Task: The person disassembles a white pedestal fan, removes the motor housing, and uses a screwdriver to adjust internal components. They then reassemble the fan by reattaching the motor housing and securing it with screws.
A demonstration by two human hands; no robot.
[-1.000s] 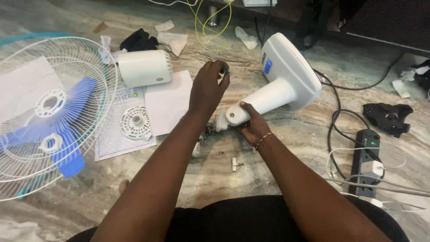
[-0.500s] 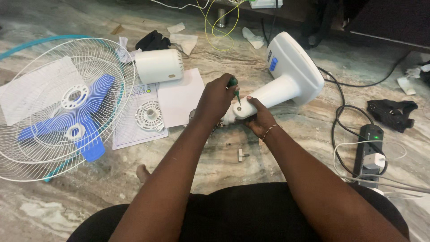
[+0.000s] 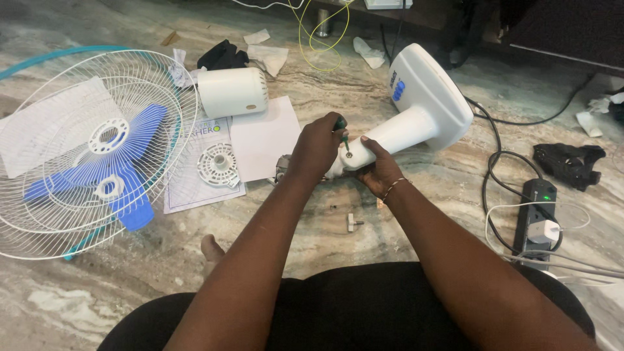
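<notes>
Both hands meet at the fan stand's neck [image 3: 396, 133]: left hand [image 3: 317, 148] drives a screwdriver [image 3: 342, 129], right hand [image 3: 377, 170] underneath.

The fan stand [image 3: 416, 120] is laid on the floor [image 3: 416, 227], with the fan guard [image 3: 91, 149] placed well to its left. The motor housing [image 3: 232, 91] is set between them, and the power strip [image 3: 536, 214] is found to the right.

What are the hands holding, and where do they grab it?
The left hand holds a green-handled screwdriver by its handle, tip at the white fan stand. The right hand grips that stand's neck end from below.
</notes>
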